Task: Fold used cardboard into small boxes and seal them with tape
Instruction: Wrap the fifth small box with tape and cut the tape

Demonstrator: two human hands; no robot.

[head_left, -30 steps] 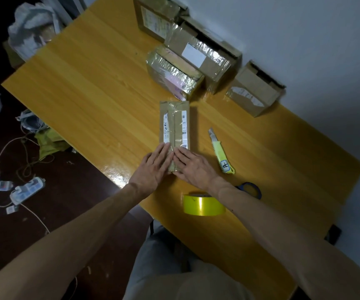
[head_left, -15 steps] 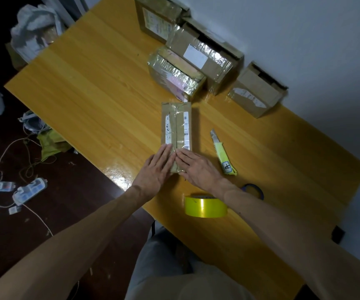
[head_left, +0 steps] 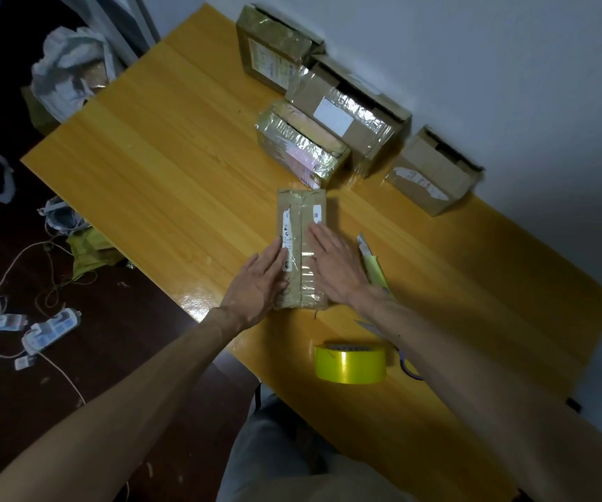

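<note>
Lying flat and gripping nothing, the left hand (head_left: 259, 280) and right hand (head_left: 336, 267) were slid along the box (head_left: 301, 211) beneath; its tape (head_left: 306, 264) seems smoothed.

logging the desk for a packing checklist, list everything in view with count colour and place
small cardboard box: 1, brown with white labels, mid table, under both hands
other boxes: 4, brown, some tape-wrapped, back of table by the wall
tape roll: 1, yellow, near table edge
utility knife: 1, yellow-green, right of small box
scissors: 1, blue handles, right of tape roll, partly behind right forearm
table: 1, orange-yellow wood
power strips: 2, white, floor at left, among cables
left hand: flat on box's left half
right hand: flat on its right half
</note>
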